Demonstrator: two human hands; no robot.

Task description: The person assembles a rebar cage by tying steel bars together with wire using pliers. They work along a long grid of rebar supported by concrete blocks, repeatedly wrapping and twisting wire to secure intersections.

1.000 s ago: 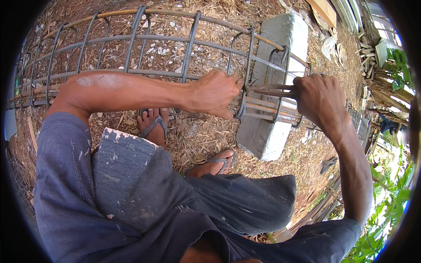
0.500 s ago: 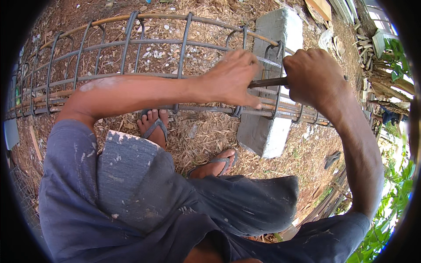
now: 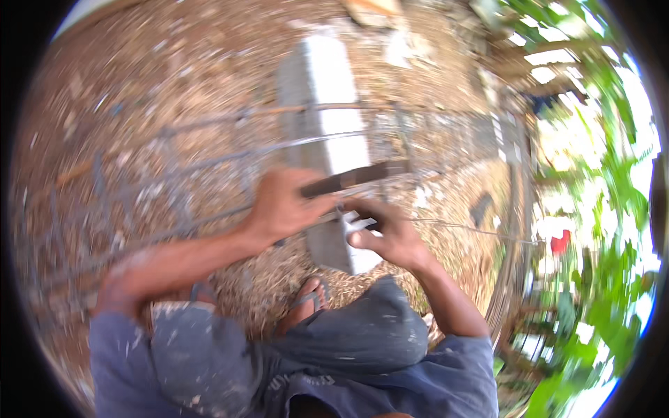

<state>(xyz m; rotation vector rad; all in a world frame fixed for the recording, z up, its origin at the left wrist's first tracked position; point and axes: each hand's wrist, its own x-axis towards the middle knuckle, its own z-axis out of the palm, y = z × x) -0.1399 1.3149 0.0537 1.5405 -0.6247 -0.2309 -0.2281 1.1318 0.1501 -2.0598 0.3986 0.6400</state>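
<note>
My left hand (image 3: 284, 207) is closed around one end of a dark bar-shaped tool (image 3: 359, 177), which points to the right above the steel rebar cage (image 3: 209, 161). Motion blur hides what kind of tool it is. Just below the tool, my right hand (image 3: 394, 235) has its thumb and fingers curved and apart, with a gap between them. It is close to the cage's near bars; whether it touches one cannot be made out. Under the cage lies a long block (image 3: 341, 83), grey on one side and white on the other.
My sandalled foot (image 3: 308, 299) stands on straw-strewn soil close to the block. Green leafy plants (image 3: 592, 299) fill the right side. A dark object (image 3: 481, 207) lies on the ground to the right, and a pale piece of wood (image 3: 373, 10) at the far side.
The dark tool has passed from my right hand to my left. My right hand has come down and left, and its fingers have opened. The view has swung to the right.
</note>
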